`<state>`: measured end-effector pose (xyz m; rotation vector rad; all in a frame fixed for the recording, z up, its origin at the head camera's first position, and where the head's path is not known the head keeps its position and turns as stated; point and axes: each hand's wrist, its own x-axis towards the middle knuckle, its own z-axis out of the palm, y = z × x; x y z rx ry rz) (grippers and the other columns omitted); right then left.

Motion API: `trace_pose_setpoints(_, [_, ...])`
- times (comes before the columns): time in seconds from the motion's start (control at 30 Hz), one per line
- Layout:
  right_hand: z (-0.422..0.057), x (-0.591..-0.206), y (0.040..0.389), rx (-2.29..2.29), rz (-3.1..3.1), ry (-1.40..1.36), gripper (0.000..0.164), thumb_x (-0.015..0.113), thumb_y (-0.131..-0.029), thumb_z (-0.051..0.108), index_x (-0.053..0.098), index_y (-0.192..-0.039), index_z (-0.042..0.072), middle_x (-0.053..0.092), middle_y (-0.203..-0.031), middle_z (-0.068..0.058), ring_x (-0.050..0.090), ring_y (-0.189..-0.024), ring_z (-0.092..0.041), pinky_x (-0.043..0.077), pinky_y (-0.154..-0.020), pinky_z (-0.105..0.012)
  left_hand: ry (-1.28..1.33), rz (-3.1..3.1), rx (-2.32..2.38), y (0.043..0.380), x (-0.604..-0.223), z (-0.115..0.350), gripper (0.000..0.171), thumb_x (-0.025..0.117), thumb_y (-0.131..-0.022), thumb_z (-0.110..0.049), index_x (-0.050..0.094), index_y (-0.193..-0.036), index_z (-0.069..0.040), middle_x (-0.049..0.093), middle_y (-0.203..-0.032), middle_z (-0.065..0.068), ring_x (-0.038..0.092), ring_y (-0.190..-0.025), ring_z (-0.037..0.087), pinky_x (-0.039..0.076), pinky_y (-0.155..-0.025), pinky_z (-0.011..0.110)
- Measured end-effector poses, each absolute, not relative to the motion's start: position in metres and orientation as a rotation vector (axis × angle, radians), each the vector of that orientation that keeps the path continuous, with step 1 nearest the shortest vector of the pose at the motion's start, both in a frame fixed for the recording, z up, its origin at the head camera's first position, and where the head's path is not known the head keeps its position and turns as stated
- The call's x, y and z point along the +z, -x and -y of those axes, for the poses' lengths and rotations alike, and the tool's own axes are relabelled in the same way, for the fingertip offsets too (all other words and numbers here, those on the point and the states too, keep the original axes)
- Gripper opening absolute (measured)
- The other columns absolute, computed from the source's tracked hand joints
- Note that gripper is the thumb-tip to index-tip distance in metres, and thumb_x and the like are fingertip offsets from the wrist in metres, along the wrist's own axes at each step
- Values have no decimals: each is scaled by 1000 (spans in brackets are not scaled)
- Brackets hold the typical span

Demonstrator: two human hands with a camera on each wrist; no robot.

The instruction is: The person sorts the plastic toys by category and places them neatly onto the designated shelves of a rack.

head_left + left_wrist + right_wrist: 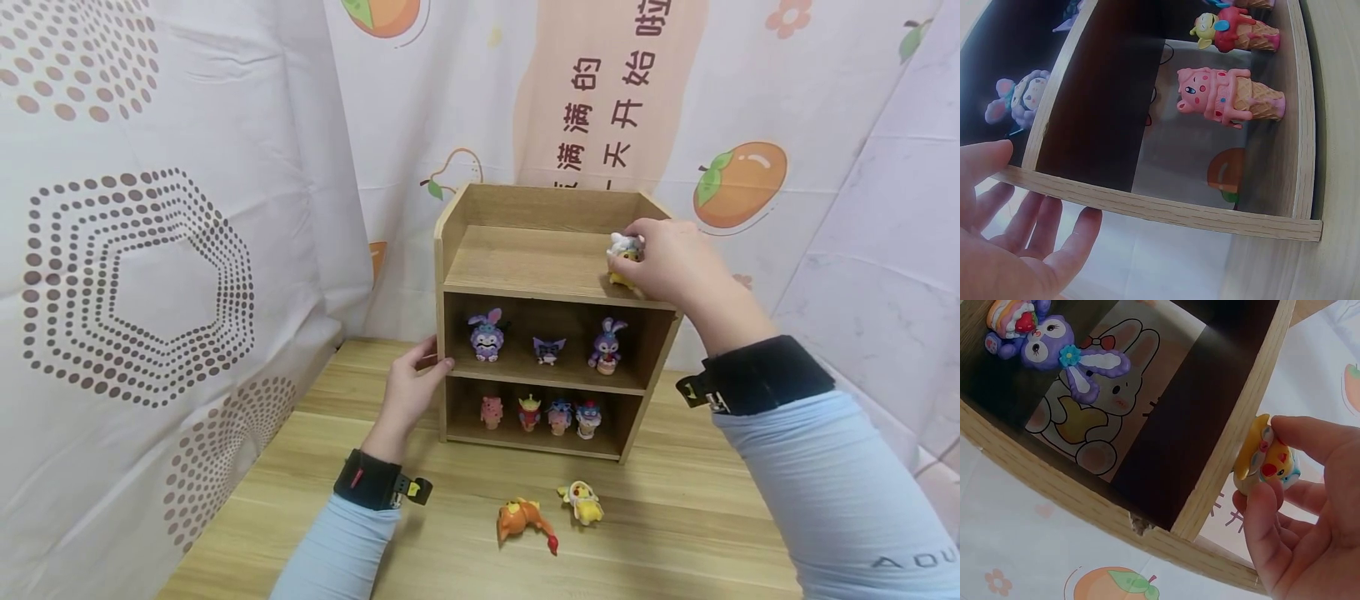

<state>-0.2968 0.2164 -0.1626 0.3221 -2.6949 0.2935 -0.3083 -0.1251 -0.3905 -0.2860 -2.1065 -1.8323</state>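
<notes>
At the top board's right end, my right hand (671, 258) pinches a small yellow figurine (1272, 459) with a white hood between thumb and fingers. The figurine stands at or just over the front of the board; contact is unclear. My left hand (411, 387) holds the left side panel of the wooden shelf (525, 293), its thumb at the front edge and its fingers against the outer face. On the middle level stand a purple fluffy figurine (487, 337), a small dark-purple figurine (548, 350) and a purple rabbit figurine (606, 343).
Several cone-based figurines, including a pink one (1216, 97) and a red-and-yellow one (1232, 30), line the bottom level. Before the shelf, an orange figurine (519, 518) with a red-tipped tail and a yellow figurine (582, 502) lie on the wooden table (675, 517). Printed curtains (420, 100) hang behind.
</notes>
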Motion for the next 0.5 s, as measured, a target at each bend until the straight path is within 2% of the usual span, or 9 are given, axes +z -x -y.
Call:
trace_pose_setpoints(0.2, [-217,-163,297,288,2693,-330,52,63,-95,37,60,-132,0,65,-113,-26,57,-94,-40,49,-79,-56,296,2098,-1835,305,-386,123,52,73,-94,-12,58,-143,-4,61,-138,16,60,-121,34,55,-95,46])
trace_pose_setpoints(0.5, [-217,-164,297,266,2664,-352,51,64,-95,36,61,-132,0,65,-113,-27,57,-95,-41,47,-80,-57,282,2099,-1839,308,-390,123,53,74,-94,-14,59,-143,-6,62,-137,14,60,-120,31,55,-95,46])
